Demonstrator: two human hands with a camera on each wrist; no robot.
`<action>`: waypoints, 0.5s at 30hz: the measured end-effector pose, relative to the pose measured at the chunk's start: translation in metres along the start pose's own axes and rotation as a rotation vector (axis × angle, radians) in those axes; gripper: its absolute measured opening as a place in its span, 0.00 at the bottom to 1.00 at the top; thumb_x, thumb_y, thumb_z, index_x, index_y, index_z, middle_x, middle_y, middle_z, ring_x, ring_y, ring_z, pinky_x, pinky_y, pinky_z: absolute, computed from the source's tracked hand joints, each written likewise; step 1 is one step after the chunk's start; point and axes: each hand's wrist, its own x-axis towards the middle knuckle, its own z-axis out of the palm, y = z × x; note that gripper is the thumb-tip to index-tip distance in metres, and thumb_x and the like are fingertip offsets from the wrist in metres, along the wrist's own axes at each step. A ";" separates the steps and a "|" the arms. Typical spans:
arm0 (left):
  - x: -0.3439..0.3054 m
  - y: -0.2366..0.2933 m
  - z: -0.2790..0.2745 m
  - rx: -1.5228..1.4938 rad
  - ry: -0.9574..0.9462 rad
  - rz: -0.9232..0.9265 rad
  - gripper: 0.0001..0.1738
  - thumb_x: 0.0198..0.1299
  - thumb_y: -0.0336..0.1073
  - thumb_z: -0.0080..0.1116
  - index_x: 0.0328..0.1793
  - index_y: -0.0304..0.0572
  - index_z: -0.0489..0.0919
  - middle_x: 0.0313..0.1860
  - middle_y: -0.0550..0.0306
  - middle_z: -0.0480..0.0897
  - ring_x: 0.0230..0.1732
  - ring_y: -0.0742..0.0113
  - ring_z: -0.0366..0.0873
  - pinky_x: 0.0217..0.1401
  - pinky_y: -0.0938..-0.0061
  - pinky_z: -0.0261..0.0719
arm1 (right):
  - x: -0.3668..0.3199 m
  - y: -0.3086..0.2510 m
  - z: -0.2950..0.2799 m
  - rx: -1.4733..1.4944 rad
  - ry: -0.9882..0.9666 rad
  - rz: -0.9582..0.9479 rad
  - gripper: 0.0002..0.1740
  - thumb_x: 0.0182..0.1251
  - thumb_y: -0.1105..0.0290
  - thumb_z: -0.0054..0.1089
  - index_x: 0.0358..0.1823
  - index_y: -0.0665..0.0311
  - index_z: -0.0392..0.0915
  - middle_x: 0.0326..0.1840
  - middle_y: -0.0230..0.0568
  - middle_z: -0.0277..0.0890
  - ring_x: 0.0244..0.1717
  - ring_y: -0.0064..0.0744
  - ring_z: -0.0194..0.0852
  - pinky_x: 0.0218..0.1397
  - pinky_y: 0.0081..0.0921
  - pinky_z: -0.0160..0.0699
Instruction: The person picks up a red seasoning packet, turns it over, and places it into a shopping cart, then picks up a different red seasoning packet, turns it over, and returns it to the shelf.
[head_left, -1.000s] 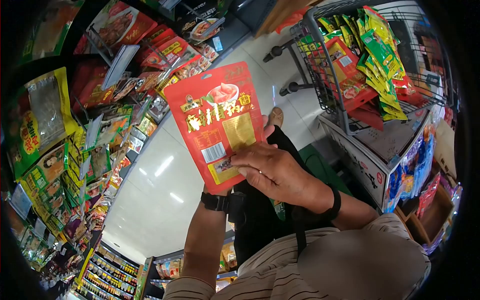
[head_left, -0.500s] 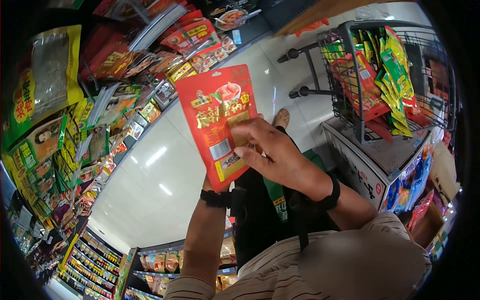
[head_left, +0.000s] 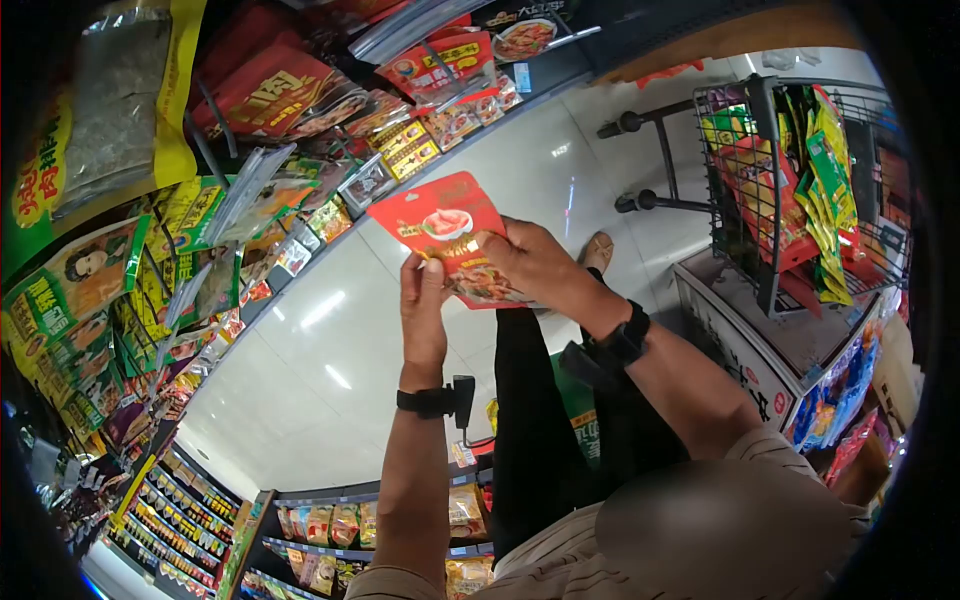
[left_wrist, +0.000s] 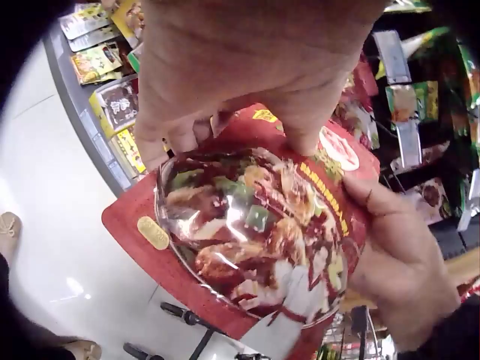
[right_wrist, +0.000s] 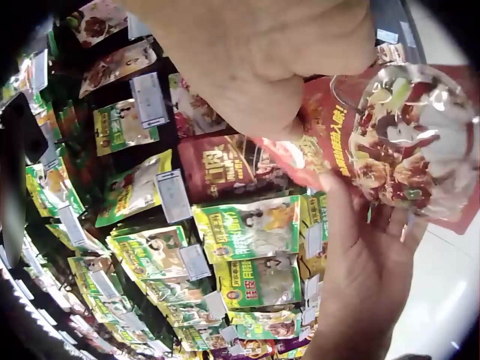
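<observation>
A red seasoning pouch (head_left: pixel 446 222) with a hang hole at its top is held up between both hands in the head view. Its front carries a picture of a saucy dish (left_wrist: pixel 247 225), seen large in the left wrist view. The left hand (head_left: pixel 424 318) pinches the pouch's left edge, its thumb on the front face. At the opposite edge, the right hand (head_left: pixel 550 262) grips the pouch with its thumb across the front. In the right wrist view the pouch (right_wrist: pixel 337 112) stretches between the two hands, and part of it lies behind the right hand.
Racks of hanging food packets (head_left: pixel 80 265) line the left side. A wire shopping cart (head_left: pixel 770 200) at the right holds red pouches and several green-and-yellow packets (head_left: pixel 828 180). A white chest (head_left: pixel 735 335) stands below the cart, and shiny tiled floor (head_left: pixel 340 330) lies between.
The pouch has turned over, from its barcode side to the side with the dish picture. The left hand has come out from behind it, and the right hand has moved to its right edge.
</observation>
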 end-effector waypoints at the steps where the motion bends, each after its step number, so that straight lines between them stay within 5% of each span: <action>1: 0.008 -0.001 -0.007 -0.003 -0.009 -0.015 0.23 0.75 0.51 0.53 0.65 0.43 0.73 0.55 0.59 0.80 0.53 0.71 0.78 0.59 0.69 0.79 | 0.011 0.005 0.001 0.042 -0.015 0.051 0.20 0.78 0.60 0.51 0.53 0.74 0.77 0.44 0.39 0.82 0.42 0.20 0.77 0.49 0.23 0.78; 8: 0.081 -0.030 -0.043 0.066 0.044 -0.043 0.11 0.73 0.47 0.57 0.38 0.54 0.76 0.34 0.74 0.77 0.34 0.83 0.70 0.39 0.79 0.75 | 0.090 0.049 0.007 0.077 0.031 0.125 0.22 0.74 0.59 0.55 0.54 0.74 0.77 0.42 0.41 0.84 0.40 0.22 0.80 0.48 0.24 0.79; 15: 0.122 -0.018 -0.052 0.074 0.140 0.084 0.10 0.75 0.46 0.54 0.44 0.53 0.76 0.40 0.69 0.81 0.41 0.81 0.76 0.43 0.77 0.78 | 0.158 0.053 0.023 0.062 -0.014 0.120 0.24 0.73 0.56 0.58 0.55 0.72 0.78 0.42 0.41 0.85 0.41 0.23 0.81 0.48 0.25 0.79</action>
